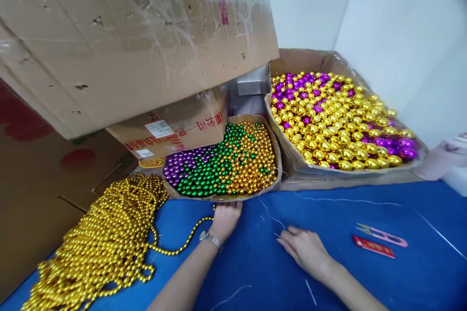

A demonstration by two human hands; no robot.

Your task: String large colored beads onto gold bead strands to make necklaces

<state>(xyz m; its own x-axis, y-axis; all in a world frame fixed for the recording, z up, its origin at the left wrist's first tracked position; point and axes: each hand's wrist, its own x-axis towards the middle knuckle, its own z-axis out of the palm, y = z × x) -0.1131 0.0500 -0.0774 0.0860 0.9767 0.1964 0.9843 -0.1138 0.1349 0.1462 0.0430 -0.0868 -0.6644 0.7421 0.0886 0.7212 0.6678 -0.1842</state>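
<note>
My left hand (226, 219), with a watch on its wrist, reaches to the front wall of the box of small beads (222, 198). Its fingertips are mostly hidden there, so their grip is unclear. A strand of gold beads (182, 248) runs from the large gold bead pile (105, 228) up to this hand. Closer to the middle of the blue cloth, my right hand (304, 251) is closed in a pinch on a thin white thread (272, 216). That thread trails up toward the box, which holds purple, green and gold beads (204, 175).
Pink-handled thread snips (386, 237) and a red packet (374, 247) lie on the blue cloth (365, 277) to the right. Behind stands a box of large gold and purple beads (339, 126). A big carton (146, 48) overhangs the left. Loose threads lie about.
</note>
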